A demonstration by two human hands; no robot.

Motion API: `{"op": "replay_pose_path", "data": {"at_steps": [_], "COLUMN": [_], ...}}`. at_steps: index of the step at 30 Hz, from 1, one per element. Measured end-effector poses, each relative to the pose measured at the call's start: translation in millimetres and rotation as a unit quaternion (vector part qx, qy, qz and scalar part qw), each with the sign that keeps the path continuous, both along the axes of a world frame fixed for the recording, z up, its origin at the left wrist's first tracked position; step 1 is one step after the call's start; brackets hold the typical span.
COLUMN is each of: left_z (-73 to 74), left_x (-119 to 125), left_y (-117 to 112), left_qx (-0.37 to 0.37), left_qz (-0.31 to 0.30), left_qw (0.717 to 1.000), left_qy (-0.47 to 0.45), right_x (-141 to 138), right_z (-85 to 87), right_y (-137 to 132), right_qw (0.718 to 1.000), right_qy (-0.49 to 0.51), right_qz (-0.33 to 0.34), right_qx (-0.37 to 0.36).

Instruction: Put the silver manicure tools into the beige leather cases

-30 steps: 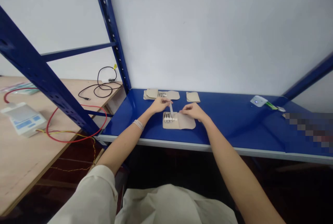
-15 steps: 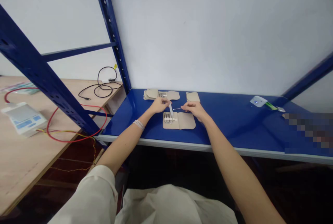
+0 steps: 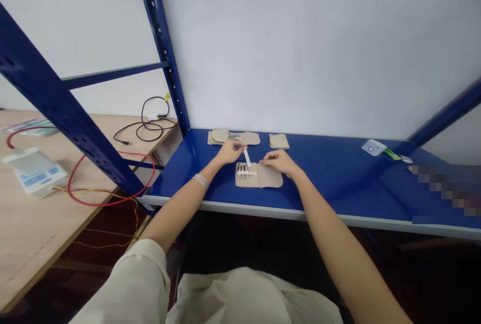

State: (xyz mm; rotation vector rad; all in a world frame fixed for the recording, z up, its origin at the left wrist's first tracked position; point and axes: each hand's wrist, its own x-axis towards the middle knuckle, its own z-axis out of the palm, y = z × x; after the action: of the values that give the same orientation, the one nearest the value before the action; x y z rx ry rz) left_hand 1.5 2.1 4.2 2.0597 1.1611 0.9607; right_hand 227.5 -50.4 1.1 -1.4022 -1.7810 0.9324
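Note:
An open beige manicure case (image 3: 271, 176) lies on the blue shelf, with several small metal tools (image 3: 243, 171) under loops in its left half. My left hand (image 3: 230, 152) is above the case's left half, fingers closed on the upper end of a narrow white strip (image 3: 247, 157). The strip slants down to the upper edge of the tool row. Over the case's right flap, near the fold, is my right hand (image 3: 281, 161), its thumb and fingertips pinched together. Whatever is in that pinch, if anything, cannot be made out.
Behind my hands lie more beige cases (image 3: 220, 136), one open with tools, and a folded case (image 3: 279, 141). A white device (image 3: 373, 147) with a lit spot sits at the right. Blue posts (image 3: 165, 48) frame the shelf (image 3: 330, 178). Left, a wooden table (image 3: 33, 233) bears cables and a scale (image 3: 37, 171).
My right hand has come slightly down toward the case's fold. The thin metal tool that stuck out from its fingers no longer shows. My left hand still holds the white strip.

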Motion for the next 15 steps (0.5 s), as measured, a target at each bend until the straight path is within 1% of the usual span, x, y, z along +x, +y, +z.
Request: {"op": "replay_pose_path", "data": {"at_steps": [8, 13, 15], "left_z": [-1.2, -1.2, -1.3], "left_x": [-2.0, -3.9, -4.3], "left_y": [0.0, -0.8, -1.3], "left_qx": [0.0, -0.025, -0.043], "left_qz": [0.014, 0.012, 0.008], "left_qw": [1.0, 0.999, 0.999], "left_qy": [-0.013, -0.019, -0.026], "right_x": [-4.9, -5.0, -3.5], "right_z": [-1.6, -5.8, -8.3], "right_y": [0.9, 4.5, 6.4], "right_qw": [0.999, 0.997, 0.995], "right_qy": [-0.033, -0.045, -0.077], "right_qz": [-0.022, -0.021, -0.018], "right_qx": [0.029, 0.058, 0.063]}}
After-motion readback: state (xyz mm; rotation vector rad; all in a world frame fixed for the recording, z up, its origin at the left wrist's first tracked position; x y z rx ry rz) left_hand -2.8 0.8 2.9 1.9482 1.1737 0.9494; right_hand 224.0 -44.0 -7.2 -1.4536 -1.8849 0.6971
